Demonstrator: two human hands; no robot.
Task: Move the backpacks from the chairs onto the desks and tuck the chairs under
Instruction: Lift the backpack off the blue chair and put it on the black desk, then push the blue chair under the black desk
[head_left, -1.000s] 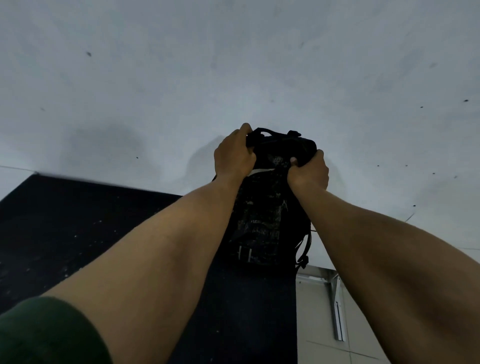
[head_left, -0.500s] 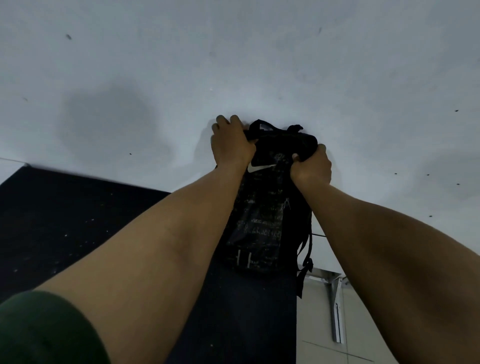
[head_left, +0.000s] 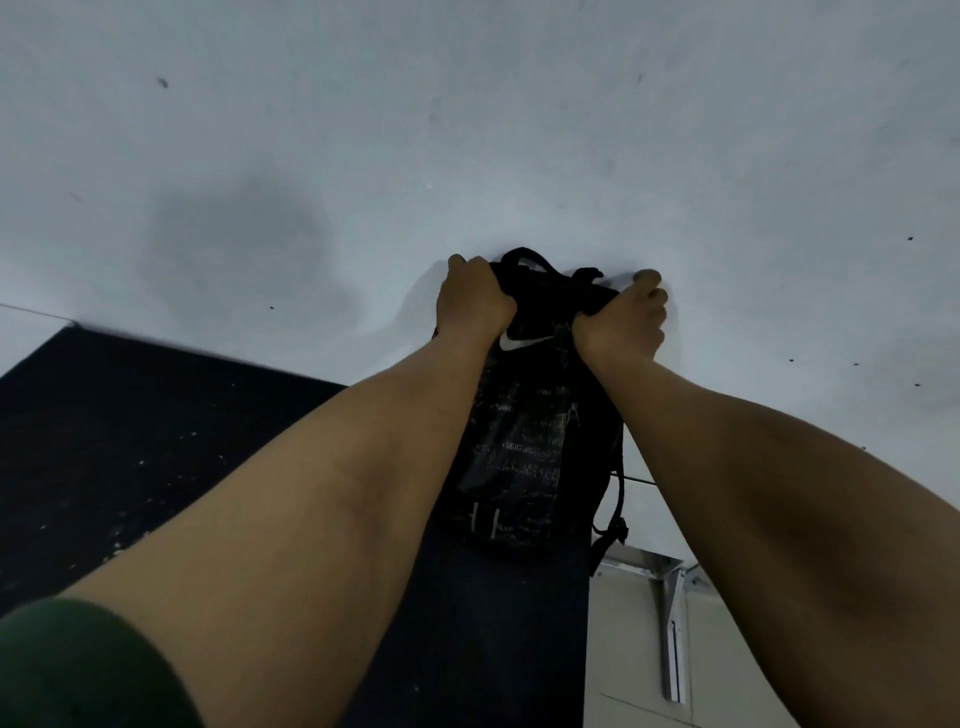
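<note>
On the pale grey desk top (head_left: 363, 156), toward its near edge, a black backpack (head_left: 530, 431) is lying flat with its top end pointing away from the camera. Both arms are reaching forward over it. The left hand (head_left: 475, 299) is gripping the pack's upper left corner, fingers curling over the fabric beside the carry loop (head_left: 522, 257), which is standing up between the two hands. The right hand (head_left: 623, 319) is clutching the upper right corner, its fingers bunching the material and its knuckles resting against the desk surface. A white swoosh logo (head_left: 522, 342) is showing just below the hands, and pale printed text is running down the front panel. The pack's lower end is overhanging the desk edge, or possibly leaning against it; the steep angle is making that hard to judge. A black strap with a buckle (head_left: 613, 530) is dangling off the right side. Below the pack, a dark vertical panel (head_left: 483, 639) is filling the lower middle of the view, and a dark speckled surface (head_left: 130, 441) is spreading to the left. At lower right, a white metal bracket (head_left: 670, 613) is standing against light floor tiles (head_left: 628, 649). A green sleeve (head_left: 78, 670) is covering the left upper arm.
</note>
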